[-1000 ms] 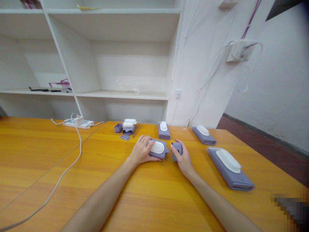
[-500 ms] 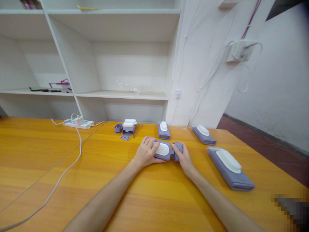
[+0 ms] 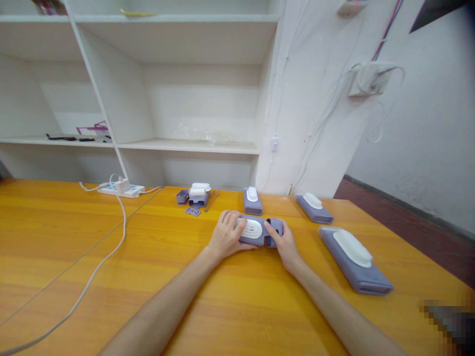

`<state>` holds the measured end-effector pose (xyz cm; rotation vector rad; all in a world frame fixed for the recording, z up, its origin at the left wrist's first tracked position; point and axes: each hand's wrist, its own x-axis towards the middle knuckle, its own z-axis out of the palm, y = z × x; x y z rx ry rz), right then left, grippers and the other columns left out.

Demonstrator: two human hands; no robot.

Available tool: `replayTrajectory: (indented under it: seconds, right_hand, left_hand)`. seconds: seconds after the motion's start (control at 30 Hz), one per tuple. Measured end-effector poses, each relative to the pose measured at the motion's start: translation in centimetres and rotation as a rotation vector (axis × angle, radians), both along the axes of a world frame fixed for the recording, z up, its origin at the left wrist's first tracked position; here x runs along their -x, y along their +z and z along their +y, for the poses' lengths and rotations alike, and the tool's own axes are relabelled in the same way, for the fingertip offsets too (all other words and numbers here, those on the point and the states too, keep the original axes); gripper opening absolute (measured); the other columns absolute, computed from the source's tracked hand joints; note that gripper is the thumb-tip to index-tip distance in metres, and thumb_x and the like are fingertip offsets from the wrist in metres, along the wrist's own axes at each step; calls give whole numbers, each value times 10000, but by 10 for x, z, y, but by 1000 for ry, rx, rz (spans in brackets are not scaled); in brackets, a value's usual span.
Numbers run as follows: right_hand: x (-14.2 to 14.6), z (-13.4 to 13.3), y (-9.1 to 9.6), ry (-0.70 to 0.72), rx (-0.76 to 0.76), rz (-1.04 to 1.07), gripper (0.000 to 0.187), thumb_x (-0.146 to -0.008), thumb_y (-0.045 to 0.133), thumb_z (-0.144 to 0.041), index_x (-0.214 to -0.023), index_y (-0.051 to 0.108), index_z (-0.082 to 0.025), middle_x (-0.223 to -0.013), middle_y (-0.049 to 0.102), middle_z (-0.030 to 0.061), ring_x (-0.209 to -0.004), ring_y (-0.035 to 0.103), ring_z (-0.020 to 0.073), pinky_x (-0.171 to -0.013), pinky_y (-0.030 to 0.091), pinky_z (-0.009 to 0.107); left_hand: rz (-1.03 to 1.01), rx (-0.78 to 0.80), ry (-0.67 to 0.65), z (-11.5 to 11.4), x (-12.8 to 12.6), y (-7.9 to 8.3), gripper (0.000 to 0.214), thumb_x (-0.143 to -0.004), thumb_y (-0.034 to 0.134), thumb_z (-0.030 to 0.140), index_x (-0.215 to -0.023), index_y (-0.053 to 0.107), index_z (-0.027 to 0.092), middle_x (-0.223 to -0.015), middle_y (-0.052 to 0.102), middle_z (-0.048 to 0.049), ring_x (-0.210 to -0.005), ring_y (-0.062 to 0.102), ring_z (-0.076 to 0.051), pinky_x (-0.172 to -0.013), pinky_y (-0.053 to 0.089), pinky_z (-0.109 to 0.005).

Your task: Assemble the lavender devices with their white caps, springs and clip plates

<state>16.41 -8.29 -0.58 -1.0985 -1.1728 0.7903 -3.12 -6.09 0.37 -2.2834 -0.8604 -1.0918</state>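
Observation:
My left hand (image 3: 225,236) grips the left end of a purple device body with a white oval pad (image 3: 253,230) on the orange table (image 3: 111,277). A small purple end piece (image 3: 276,228) is held in my right hand (image 3: 285,243) and pressed against the body's right end, so the two parts touch. Both hands rest on the table near its middle.
Three more purple devices with white pads lie nearby: one behind (image 3: 252,200), one at the back right (image 3: 313,207), a large one on the right (image 3: 354,258). Loose purple parts (image 3: 195,197) sit at the back. A white power strip (image 3: 120,188) and its cable (image 3: 107,249) lie left. Shelves stand behind.
The right hand moved its end piece left and the left hand slid the body right; a gap between them a second ago has closed and the parts now touch.

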Motion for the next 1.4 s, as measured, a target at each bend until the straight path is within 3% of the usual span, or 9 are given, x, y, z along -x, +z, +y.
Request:
replayTrajectory:
  seconds: [0.23,0.4,0.6,0.8,1.17,1.4]
  right_hand:
    - [3,-2,2,-47,-4,-25,438,-638,697,-456,-942,535,-186,-833,597,15,-749,539,184,-710,442,308]
    - [7,-4,1,-123,-37,-99,412,-665,668,-443,-952,508,-196,-832,575,8,-759,532,185,-735,430,314]
    - [11,-6,-1,-114,-48,-102,328,-746,568,-452,-957,491,-212,-866,562,7,-819,527,194,-770,423,317]
    - [15,-4,-1,-163,-26,-95,353,-724,592,-489,-938,491,-226,-848,562,-4,-816,536,201,-764,434,321]
    - [12,-1,-6,-66,47,57,396,-738,583,-490,-1028,506,-232,-948,584,6,-888,556,198,-792,459,312]
    - [8,2,-4,-135,57,203,488,-684,646,-474,-1069,525,-199,-935,642,46,-835,603,222,-705,495,317]
  left_hand:
    - [15,1,13,0,0,0,626,-630,588,644,-1037,521,173,-1039,538,-152,-1002,494,-298,-915,341,-491]
    - [18,6,16,-2,-2,0,607,-639,579,642,-1027,528,178,-1021,535,-148,-978,495,-296,-889,352,-482]
    - [48,-19,-7,-4,-6,3,602,-653,569,637,-1026,527,168,-1018,533,-152,-999,483,-297,-905,346,-490]
    - [55,-32,12,-8,-13,3,561,-676,546,637,-1010,536,186,-1020,537,-148,-1009,479,-300,-898,350,-503]
    - [21,22,-8,-5,-10,0,647,-646,567,651,-1074,520,168,-1085,518,-164,-1036,482,-306,-923,347,-495]
    - [4,152,-72,-6,-3,2,678,-679,573,604,-1164,457,145,-1202,468,-189,-1101,457,-304,-925,381,-464]
